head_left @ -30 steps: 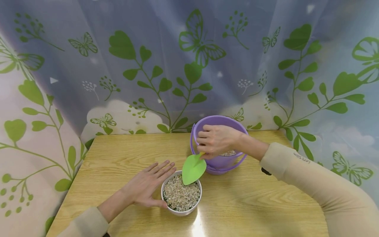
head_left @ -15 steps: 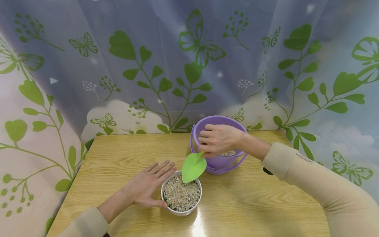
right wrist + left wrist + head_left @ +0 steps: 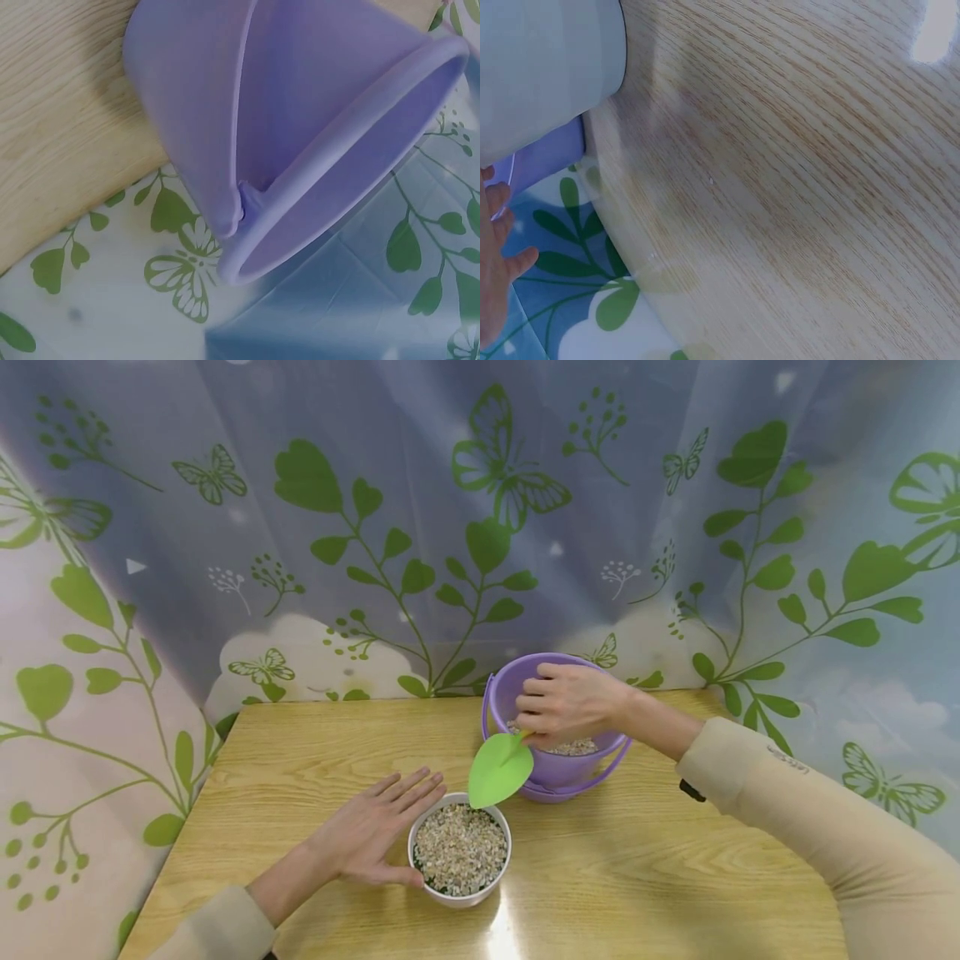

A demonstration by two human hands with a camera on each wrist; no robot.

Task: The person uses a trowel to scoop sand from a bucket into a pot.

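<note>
My right hand (image 3: 558, 706) hovers over the purple bucket (image 3: 525, 681) and grips the handle of a green leaf-shaped scoop (image 3: 498, 770). The scoop's blade hangs between the bucket and the white pot (image 3: 459, 897), just above the pot's far rim. The pot is full of small pebbles (image 3: 459, 850); more pebbles lie inside the bucket. My left hand (image 3: 371, 835) lies flat with straight fingers on the table, its thumb side against the pot's left wall. The right wrist view shows only the purple bucket (image 3: 300, 127). The left wrist view shows the white pot (image 3: 547, 67) and fingers (image 3: 495, 255).
Everything stands on a wooden table (image 3: 300, 752). A curtain printed with green leaves and butterflies (image 3: 420, 527) closes off the back and both sides. The bucket's handle (image 3: 600, 772) hangs down over its front.
My right hand has drawn the scoop up and to the right, off the pot's pebbles and toward the bucket. The left hand and pot have not moved.
</note>
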